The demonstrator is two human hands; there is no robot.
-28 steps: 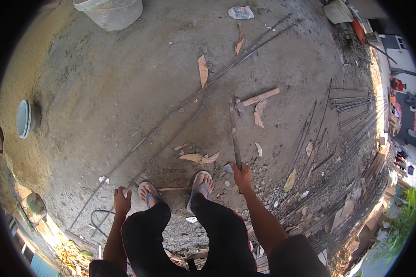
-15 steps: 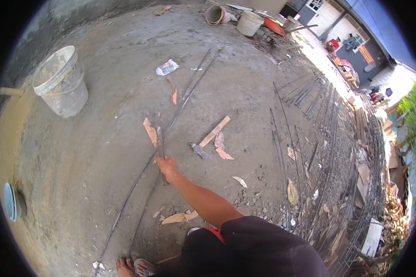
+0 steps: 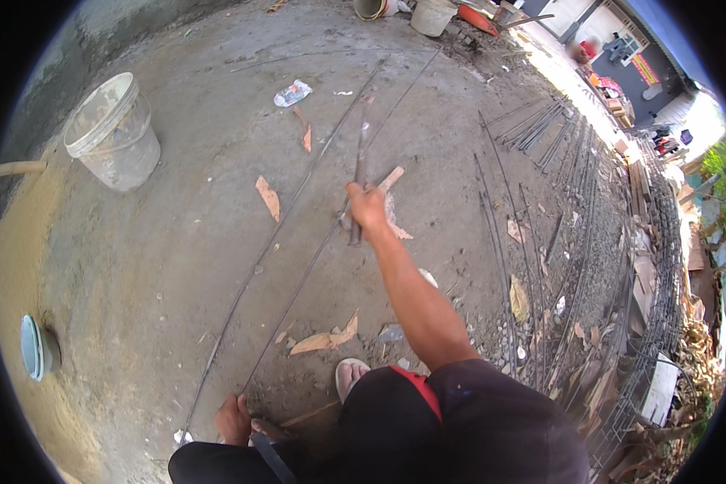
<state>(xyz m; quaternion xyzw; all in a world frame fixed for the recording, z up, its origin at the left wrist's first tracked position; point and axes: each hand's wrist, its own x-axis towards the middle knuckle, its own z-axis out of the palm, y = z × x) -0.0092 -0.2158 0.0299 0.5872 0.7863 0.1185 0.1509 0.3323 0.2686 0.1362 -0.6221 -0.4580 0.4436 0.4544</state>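
Shift since the earlier frame: the right hand (image 3: pixel 365 208) and its dark bar (image 3: pixel 363 149) have swung rightward to the hammer (image 3: pixel 392 179); the right rod's (image 3: pixel 302 286) far end now stands apart from the left rod (image 3: pixel 235 303).
Right fingers: clenched round the bar toward its near end, the long part pointing to the ground's (image 3: pixel 194 202) far edge.
Left fingers: curled by the right rod's near end, beside the foot at the ground's near edge; whether they grip, I cannot tell.
Bar on rod: they cross in view near the fist; contact is hidden.
Bar handling: probably metal, stiff and weighty; the near end seems the sensible hold, for leverage.
Rods: likely springy along their length, rough, hardly fragile; best held near an end, against rolling.
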